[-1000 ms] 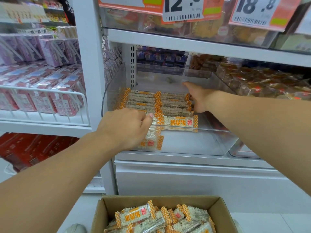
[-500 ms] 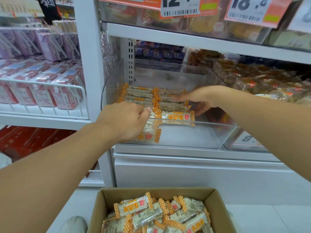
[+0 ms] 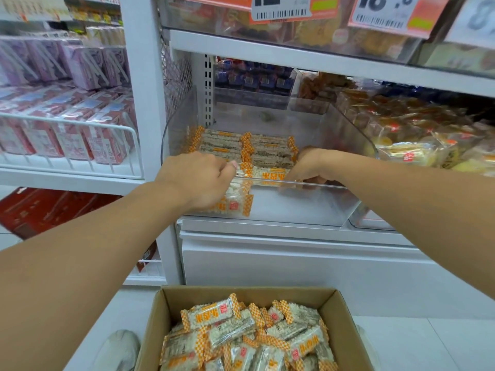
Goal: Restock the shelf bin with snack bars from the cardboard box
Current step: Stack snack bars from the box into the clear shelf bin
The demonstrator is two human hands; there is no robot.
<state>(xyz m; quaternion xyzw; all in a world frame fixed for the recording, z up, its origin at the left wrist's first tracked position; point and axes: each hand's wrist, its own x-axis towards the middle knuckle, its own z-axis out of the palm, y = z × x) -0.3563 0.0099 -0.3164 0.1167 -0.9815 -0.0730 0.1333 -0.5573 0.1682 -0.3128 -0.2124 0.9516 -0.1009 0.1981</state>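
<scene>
Orange-checked snack bars (image 3: 242, 145) flat in clear bin (image 3: 308, 207)

Left hand (image 3: 197, 180): arm outstretched, fingers curled in a grip.
Right hand (image 3: 310, 167): arm outstretched, fingers bent downward, pinching.

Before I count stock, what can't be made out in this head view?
- Left hand: its back hides the fingertips and most of the snack bars beneath.
- Cardboard box: near end cut off by the bottom edge.
- Price tags: tops cropped, print blurred.
- Right hand: fingertips blurred behind the clear bin front.
</scene>
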